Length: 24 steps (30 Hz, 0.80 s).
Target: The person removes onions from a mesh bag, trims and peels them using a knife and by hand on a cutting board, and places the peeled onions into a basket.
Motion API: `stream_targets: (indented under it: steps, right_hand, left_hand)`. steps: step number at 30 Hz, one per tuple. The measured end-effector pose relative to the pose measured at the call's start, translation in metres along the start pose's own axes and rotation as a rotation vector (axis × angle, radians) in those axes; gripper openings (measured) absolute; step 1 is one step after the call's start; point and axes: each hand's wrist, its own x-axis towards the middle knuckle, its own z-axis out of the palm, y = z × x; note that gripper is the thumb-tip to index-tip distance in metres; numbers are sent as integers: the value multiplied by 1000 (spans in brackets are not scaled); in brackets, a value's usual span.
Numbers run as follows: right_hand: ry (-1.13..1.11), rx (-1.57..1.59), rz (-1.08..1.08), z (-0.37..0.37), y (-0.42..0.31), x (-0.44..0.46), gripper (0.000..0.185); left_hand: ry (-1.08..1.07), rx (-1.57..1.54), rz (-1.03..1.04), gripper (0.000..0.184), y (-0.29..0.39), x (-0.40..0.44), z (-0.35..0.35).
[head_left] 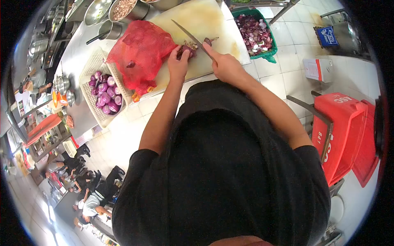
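My right hand (226, 66) is closed round the handle of a knife (188, 33), whose blade points up and to the left over the cutting board (201, 17). Fingers of my left hand (178, 65) are wrapped round a red onion (188, 51) on the board, close beside the blade. A small dark onion piece (208, 41) lies just past the knife, with dry scraps (190, 43) near the onion. To the left of my left hand, a red mesh bag (143, 51) rests partly on the board. Peeled purple onions (106, 93) fill part of a cream plastic basket (91, 65).
A green-lined crate (272, 51) of onion skins stands right of the board. Metal pots (132, 17) and a small saucepan (111, 30) sit at the back left. A red bin (338, 135) is at the right. Several people (92, 205) are at the lower left.
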Motion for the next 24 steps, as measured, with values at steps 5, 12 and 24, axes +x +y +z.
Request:
stream_targets:
  steps: [5, 12, 24]
  right_hand:
    - [-67, -88, -45, -9, -12, -9, 67]
    - [-102, -106, -27, -9, -11, -15, 67]
    - [-70, -88, -6, -11, -16, -25, 66]
  left_hand:
    - [22, -11, 57, 38, -7, 6, 3]
    - [55, 99, 80, 38, 1, 4, 4]
    - [63, 119, 78, 41, 0, 3, 1]
